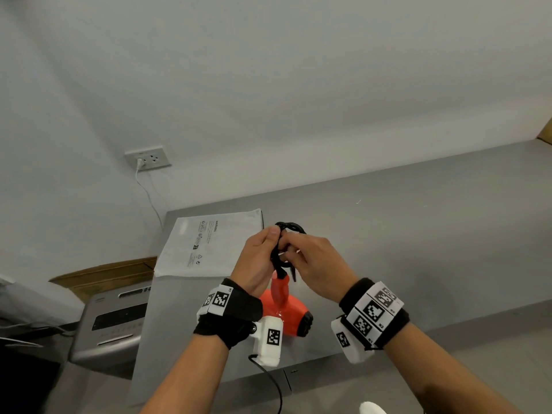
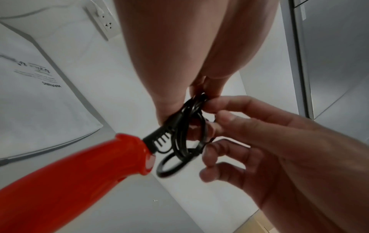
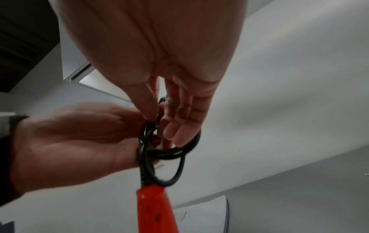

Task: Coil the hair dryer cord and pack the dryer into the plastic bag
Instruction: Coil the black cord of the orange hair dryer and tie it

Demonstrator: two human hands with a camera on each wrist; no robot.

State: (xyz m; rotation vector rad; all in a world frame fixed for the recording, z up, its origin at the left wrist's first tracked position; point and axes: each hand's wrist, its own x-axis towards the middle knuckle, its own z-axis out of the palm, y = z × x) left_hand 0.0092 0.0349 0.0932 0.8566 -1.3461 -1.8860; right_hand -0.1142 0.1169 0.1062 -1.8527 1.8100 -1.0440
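- Our left hand grips the coiled black cord, thumb pressed on the bundle.
- Our right hand pinches the same loops from the other side.
- The red dryer hangs just below both hands, handle up, over the grey table.
- The bag lies flat left of the hands.

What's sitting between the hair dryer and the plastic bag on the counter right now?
Nothing visible. The plastic bag lies flat on the counter just beyond the hair dryer, with bare surface between. Both the left hand and right hand hold the coiled cord.
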